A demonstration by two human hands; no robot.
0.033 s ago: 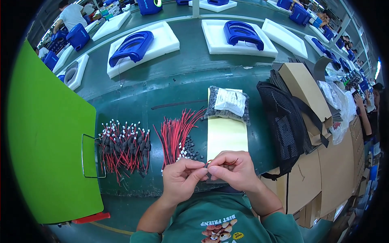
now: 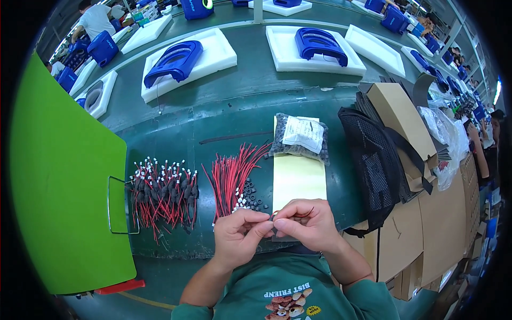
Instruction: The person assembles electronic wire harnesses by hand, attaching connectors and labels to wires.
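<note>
Close together at the table's near edge, my two hands meet fingertip to fingertip. My left hand (image 2: 241, 234) is closed in a pinch, its thumb and forefinger on the end of a thin wire lead. Thumb and forefinger of my right hand (image 2: 310, 226) pinch the same red-and-black wire lead (image 2: 305, 214), which sticks out past the fingers. Most of the lead and whatever sits between the fingertips is hidden. Just beyond my left hand lie a fan of loose red and black wires (image 2: 229, 176), several small black ring-shaped parts (image 2: 249, 189) and small white connectors (image 2: 241, 201).
Finished-looking wire bundles with white plugs (image 2: 162, 192) lie at left beside a green panel (image 2: 74, 181). A bag of black parts (image 2: 301, 137) rests on yellow paper (image 2: 298, 178). A black mesh bag (image 2: 373, 165) and cardboard (image 2: 400, 117) stand right. Blue housings (image 2: 176, 61) sit on white foam beyond.
</note>
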